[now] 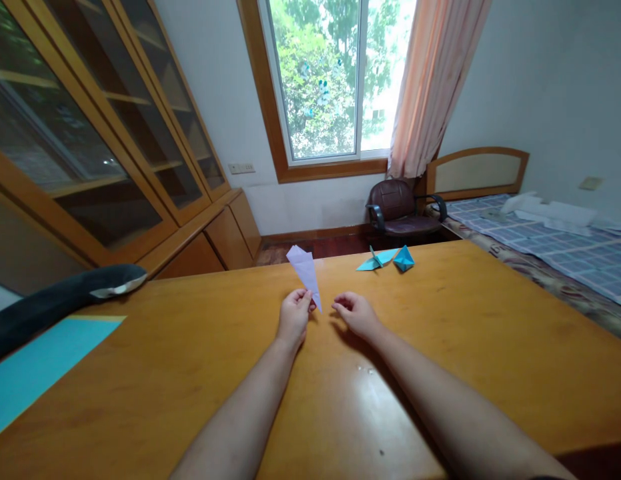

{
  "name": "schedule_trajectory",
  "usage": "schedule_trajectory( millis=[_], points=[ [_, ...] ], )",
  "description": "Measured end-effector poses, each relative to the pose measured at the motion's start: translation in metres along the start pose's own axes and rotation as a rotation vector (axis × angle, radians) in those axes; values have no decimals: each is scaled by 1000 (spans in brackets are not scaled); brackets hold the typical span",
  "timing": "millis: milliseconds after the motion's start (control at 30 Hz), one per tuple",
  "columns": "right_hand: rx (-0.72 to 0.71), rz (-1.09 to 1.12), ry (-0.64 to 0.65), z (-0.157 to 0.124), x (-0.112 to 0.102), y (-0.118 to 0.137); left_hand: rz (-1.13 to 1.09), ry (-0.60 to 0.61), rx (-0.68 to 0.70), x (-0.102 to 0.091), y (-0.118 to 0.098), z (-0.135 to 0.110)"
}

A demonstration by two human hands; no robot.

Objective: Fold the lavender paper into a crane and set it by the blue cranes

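A folded sheet of lilac origami paper (pixel 303 268), long and narrowing to a point at its lower end, is pinched near that point by my left hand (pixel 294 316). Just right of it, apart from the paper, hovers my right hand (pixel 357 313) with its fingers curled and a gap between thumb and fingertips; nothing shows in it. Beyond my right hand, by the table's far edge, stand a light-blue paper crane (pixel 378 260) and a small blue folded paper piece (pixel 404 259).
The wooden table (pixel 465 333) spans the front. Blue paper sheets (pixel 50 367) lie at its left, beside a dark, elongated object (pixel 65 300). Behind are a glass-door cabinet (pixel 140 120), a brown office chair (pixel 403 207) and a bed (pixel 555 233) on the right.
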State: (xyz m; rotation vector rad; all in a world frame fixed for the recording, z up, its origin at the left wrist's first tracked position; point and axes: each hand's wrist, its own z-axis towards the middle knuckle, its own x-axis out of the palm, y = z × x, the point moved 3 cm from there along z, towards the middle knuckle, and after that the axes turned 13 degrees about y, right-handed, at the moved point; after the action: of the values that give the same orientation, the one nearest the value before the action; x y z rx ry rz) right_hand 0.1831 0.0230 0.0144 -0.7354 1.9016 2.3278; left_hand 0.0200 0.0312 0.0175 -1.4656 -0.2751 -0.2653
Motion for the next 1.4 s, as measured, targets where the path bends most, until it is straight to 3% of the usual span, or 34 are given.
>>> schedule_trajectory(
  millis=[100, 200, 333, 433, 533, 633, 867, 1033, 1167, 1400],
  points=[
    [-82, -257, -109, -4, -15, 7, 95, 23, -34, -8, -5, 2],
    [-248, -500, -172, -10, -24, 23, 380, 166, -47, -8, -12, -1],
    [-366, -772, -115, -19, -23, 44, 783, 329, 129, 3, -25, -13],
    [-352, -895, -12, -21, -16, 52, 893, 365, 249, 14, -32, -23],
    [-305, -969, 86, -20, -11, 52, 893, 372, 249, 20, -34, -27],
    [-269, -1001, 103, -17, -9, 49, 952, 385, 260, 22, -33, -28],
    [-229, -1045, 126, -15, -7, 45, 1112, 430, 468, 24, -27, -28],
    [-195, -1047, 136, -14, -12, 45, 1045, 507, 288, 11, -22, -17],
    [-130, -1028, 175, -12, -15, 45, 922, 479, 80, 0, -17, -9],
    [-86, -1034, 196, -12, -19, 45, 821, 478, -165, 2, -8, -8]
  ],
)
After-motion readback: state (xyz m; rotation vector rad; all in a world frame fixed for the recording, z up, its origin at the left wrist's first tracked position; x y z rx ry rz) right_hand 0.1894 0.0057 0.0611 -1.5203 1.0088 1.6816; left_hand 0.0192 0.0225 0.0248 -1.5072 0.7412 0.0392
